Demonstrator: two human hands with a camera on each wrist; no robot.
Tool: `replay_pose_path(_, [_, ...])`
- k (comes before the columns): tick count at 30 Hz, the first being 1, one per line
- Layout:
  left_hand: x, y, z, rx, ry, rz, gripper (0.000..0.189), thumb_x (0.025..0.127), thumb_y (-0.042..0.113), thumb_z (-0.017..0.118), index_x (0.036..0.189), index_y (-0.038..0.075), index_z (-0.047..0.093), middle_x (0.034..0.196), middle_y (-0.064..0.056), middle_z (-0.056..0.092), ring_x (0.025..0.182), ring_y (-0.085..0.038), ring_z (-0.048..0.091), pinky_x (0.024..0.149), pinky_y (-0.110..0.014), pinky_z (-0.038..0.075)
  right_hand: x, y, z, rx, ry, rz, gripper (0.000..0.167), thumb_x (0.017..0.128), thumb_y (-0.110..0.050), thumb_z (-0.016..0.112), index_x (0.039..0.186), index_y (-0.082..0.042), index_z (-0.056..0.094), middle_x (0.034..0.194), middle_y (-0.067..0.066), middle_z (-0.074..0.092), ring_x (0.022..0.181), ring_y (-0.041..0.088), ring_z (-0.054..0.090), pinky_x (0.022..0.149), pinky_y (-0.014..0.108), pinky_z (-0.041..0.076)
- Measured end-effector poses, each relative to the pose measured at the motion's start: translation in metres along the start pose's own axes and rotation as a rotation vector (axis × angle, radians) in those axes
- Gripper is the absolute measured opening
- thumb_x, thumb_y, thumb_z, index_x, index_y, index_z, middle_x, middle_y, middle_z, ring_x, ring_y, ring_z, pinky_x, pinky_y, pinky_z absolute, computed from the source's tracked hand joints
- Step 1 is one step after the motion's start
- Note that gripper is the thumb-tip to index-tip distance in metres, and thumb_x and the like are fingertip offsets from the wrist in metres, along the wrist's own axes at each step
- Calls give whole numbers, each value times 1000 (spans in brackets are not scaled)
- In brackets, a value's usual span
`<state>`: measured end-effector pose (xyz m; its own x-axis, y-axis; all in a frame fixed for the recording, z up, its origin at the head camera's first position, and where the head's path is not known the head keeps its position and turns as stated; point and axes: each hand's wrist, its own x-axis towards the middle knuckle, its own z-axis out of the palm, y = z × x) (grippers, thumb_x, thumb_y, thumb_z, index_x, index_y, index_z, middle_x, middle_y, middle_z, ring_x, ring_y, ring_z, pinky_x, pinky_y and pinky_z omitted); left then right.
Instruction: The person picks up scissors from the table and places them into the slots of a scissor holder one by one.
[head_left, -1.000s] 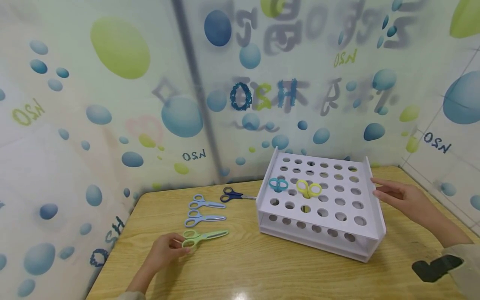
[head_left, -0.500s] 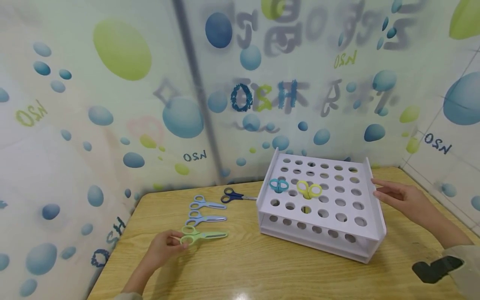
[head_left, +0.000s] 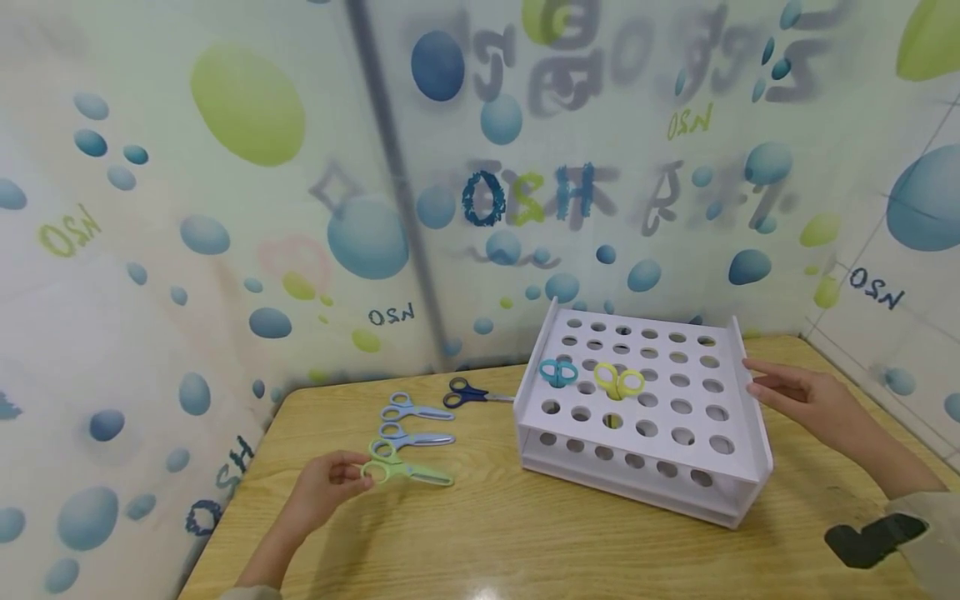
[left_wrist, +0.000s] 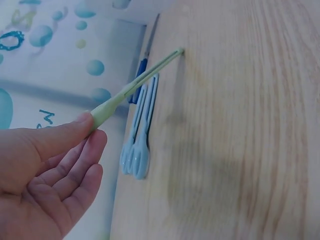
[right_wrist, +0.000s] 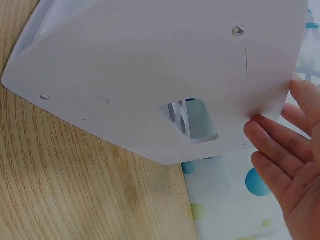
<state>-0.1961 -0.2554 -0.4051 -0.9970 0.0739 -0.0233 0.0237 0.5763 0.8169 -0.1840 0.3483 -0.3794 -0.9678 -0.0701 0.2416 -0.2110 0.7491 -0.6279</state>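
One pinch is held by the left hand (head_left: 318, 492) on the green scissors (head_left: 407, 471), which have now been tilted up from the table (head_left: 480, 533): lifting seemingly begun! Rightward, the white rack (head_left: 663, 388) is touched by the right hand (head_left: 813, 404), unclenched.

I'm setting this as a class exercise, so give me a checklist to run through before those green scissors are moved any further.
1. Left hand pinching the green scissors by the handles: ok.
2. Green scissors' tips clear of the table: cannot tell.
3. Right hand touching the white rack: ok, fingers at its side panel; firmness cannot be seen.
4. Free holes in the rack: ok, many hold no scissors.
5. Teal scissors and yellow scissors seated handles up: ok.
6. Table free of other scissors: not ok; navy scissors and two light blue scissors lie there.
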Motion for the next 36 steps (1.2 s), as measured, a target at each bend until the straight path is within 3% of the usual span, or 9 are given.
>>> replay_pose_path(10, [1,19,-5,17,17,68,30,79,0,69,108,-8,62,84,-9,64,75,-18,62,65,-24,51,0,0,1,-1,1,8,50,92,-24,58,131,5,46,112,31,56,81,-20,43,67,38,53])
replay_pose_path(18, [6,32,-3,45,14,152,30,81,4,69,109,-4,65,90,-12,66,78,-16,61,65,-24,50,0,-1,1,-6,9,7,50,91,-24,59,130,5,47,108,30,58,80,-20,44,66,36,53])
replay_pose_path(23, [9,43,1,26,-38,199,30,83,5,66,111,-3,64,94,-14,66,80,-18,63,67,-26,51,0,0,1,-1,4,16,51,91,-25,58,130,6,46,108,30,58,79,-19,44,67,40,53])
replay_pose_path(27, [10,52,4,-16,-115,261,31,84,3,64,113,-7,61,100,-19,65,84,-22,65,70,-29,52,0,0,1,0,3,21,51,91,-25,58,131,5,46,108,29,58,79,-19,44,68,42,52])
replay_pose_path(31, [12,61,6,-25,-179,295,31,85,3,63,114,-6,61,109,-20,62,88,-22,64,72,-28,52,0,-1,0,2,2,19,51,91,-25,58,131,5,46,107,29,58,79,-19,45,66,35,53])
replay_pose_path(36, [15,74,9,-2,-242,353,29,86,3,62,115,-2,62,107,-19,62,87,-22,64,71,-26,52,1,-1,-1,11,-3,17,51,91,-24,58,130,6,45,108,29,58,80,-18,46,64,28,52])
